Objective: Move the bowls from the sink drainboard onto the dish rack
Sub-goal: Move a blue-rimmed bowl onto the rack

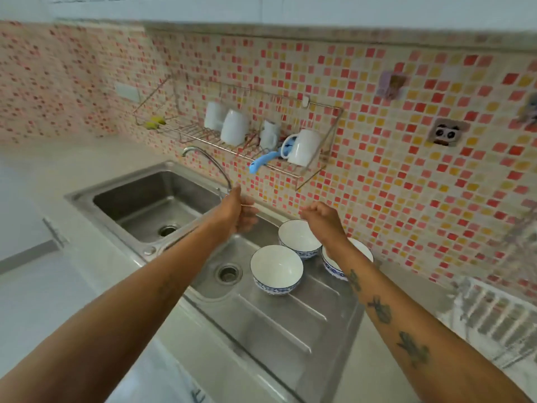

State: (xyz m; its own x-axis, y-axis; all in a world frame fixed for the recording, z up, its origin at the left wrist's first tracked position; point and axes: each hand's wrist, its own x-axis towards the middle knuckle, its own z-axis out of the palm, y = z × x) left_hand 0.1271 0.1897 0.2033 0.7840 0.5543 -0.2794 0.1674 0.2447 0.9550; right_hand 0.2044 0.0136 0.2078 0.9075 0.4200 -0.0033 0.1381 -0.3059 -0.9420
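Note:
Three white bowls with blue patterned rims stand upright on the steel drainboard: a near bowl, a far bowl, and a right bowl partly hidden behind my right forearm. My left hand hovers above the drainboard's far edge, fingers curled, holding nothing. My right hand hangs over the far bowl in a loose fist, also with nothing in it. The wire dish rack is fixed to the tiled wall above and behind both hands.
The rack holds several white mugs, a blue-handled utensil and a yellow item at its left end. A curved tap rises over the sink basin at left. A white rack lies on the counter at right.

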